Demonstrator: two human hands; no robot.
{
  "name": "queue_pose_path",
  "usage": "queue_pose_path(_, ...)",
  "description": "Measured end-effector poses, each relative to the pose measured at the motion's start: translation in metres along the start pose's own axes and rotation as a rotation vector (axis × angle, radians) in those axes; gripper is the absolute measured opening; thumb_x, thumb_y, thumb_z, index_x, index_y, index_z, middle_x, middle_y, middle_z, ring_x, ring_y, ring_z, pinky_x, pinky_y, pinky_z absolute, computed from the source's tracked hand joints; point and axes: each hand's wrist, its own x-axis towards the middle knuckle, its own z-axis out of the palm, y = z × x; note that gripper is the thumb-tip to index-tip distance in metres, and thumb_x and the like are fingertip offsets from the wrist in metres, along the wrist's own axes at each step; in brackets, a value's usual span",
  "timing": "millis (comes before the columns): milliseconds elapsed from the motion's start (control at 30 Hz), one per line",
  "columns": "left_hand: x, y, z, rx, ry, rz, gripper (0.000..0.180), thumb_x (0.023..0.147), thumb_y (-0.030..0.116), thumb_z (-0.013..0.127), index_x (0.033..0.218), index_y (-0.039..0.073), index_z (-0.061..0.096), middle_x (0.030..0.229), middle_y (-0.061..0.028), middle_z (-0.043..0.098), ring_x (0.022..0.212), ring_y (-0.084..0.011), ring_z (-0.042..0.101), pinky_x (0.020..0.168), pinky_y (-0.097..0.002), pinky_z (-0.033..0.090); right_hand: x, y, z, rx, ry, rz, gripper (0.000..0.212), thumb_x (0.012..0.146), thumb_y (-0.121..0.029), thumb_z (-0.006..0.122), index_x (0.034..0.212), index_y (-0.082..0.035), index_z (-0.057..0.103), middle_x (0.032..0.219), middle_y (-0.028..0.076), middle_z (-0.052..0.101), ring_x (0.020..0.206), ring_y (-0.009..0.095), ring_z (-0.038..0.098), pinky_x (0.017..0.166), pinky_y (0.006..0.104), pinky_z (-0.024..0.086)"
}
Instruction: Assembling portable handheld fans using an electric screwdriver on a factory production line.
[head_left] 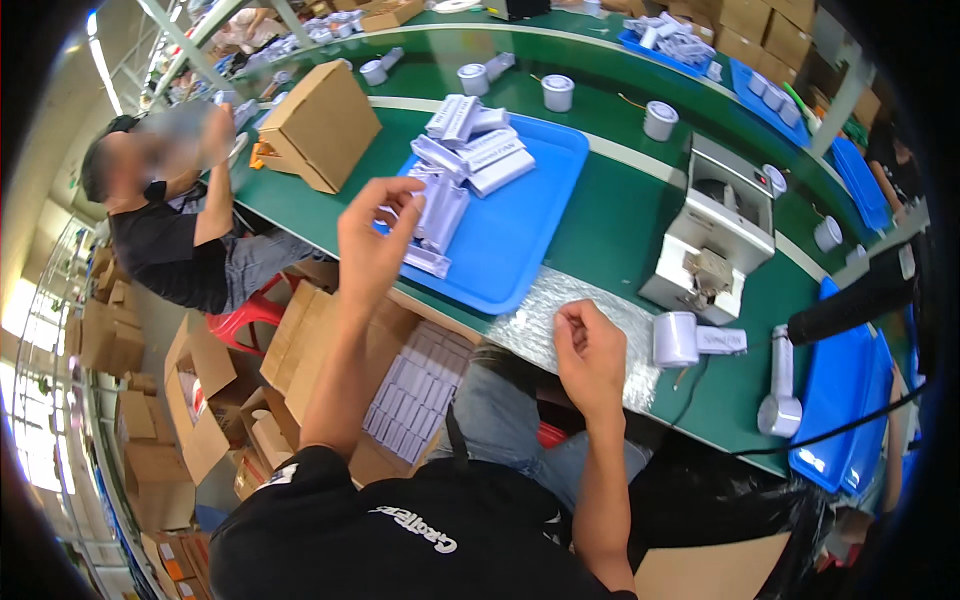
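My left hand [375, 230] hovers over the near-left edge of a blue tray [545, 185], its thumb and fingers bent but apart, holding nothing. Just beside its fingertips lies a heap of white wrapped fan-handle pieces [440, 205] on the tray. My right hand [592, 350] is over a silvery foil sheet [530, 310] at the bench edge. Its fingers are curled in against the thumb, and I see nothing in them. To its right a white handheld fan [677, 340] lies on its side with its handle pointing right.
A metal press-like machine [725, 220] stands right of the tray. Another fan [780, 400] lies near stacked blue trays [845, 400]. Round white fan heads [558, 93] line the green conveyor [610, 80]. A cardboard box [320, 120] and a seated co-worker [170, 230] are at left.
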Motion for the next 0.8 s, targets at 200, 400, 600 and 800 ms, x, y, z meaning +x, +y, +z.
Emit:
queue_pose_path(200, 0.054, -0.010, 0.022, 0.227, -0.262, 0.228, 0.021, 0.091, 0.011, 0.077, 0.111, 0.005, 0.077, 0.105, -0.0110, 0.072, 0.093, -0.0273, 0.070, 0.080, -0.0390, 0.055, 0.000, 0.001, -0.001, -0.025, 0.024, -0.015, 0.006, 0.098, -0.004, 0.069, 0.095, 0.001, 0.067, 0.075, 0.003, 0.065, 0.062, 0.006, 0.053, 0.056, 0.0251, 0.043)
queue_pose_path(400, 0.076, -0.042, 0.089, 0.755, -0.505, 0.496, 0.039, 0.085, 0.031, 0.083, 0.107, 0.000, 0.076, 0.118, -0.0206, 0.067, 0.111, -0.0375, 0.066, 0.096, -0.0476, 0.052, -0.006, 0.007, 0.003, -0.094, 0.039, -0.047, 0.006, 0.098, -0.003, 0.068, 0.094, 0.001, 0.066, 0.075, 0.007, 0.065, 0.061, 0.012, 0.057, 0.057, 0.0295, 0.046)
queue_pose_path(600, 0.078, -0.052, 0.122, 0.939, -0.516, 0.467, 0.050, 0.077, 0.029, 0.085, 0.111, -0.004, 0.070, 0.113, -0.0233, 0.068, 0.107, -0.0362, 0.068, 0.093, -0.0468, 0.053, -0.012, -0.008, 0.000, -0.070, 0.051, -0.046, 0.004, 0.097, -0.002, 0.067, 0.095, 0.001, 0.066, 0.078, 0.011, 0.066, 0.061, 0.018, 0.061, 0.058, 0.0326, 0.049)
queue_pose_path(800, 0.088, -0.049, 0.138, 0.830, -0.587, 0.459, 0.043, 0.075, 0.018, 0.076, 0.109, -0.003, 0.063, 0.095, -0.0249, 0.075, 0.083, -0.0401, 0.076, 0.075, -0.0544, 0.061, -0.010, 0.003, -0.001, -0.043, 0.064, -0.082, 0.005, 0.096, -0.003, 0.069, 0.095, 0.000, 0.065, 0.077, 0.010, 0.065, 0.062, 0.018, 0.062, 0.058, 0.0323, 0.049)
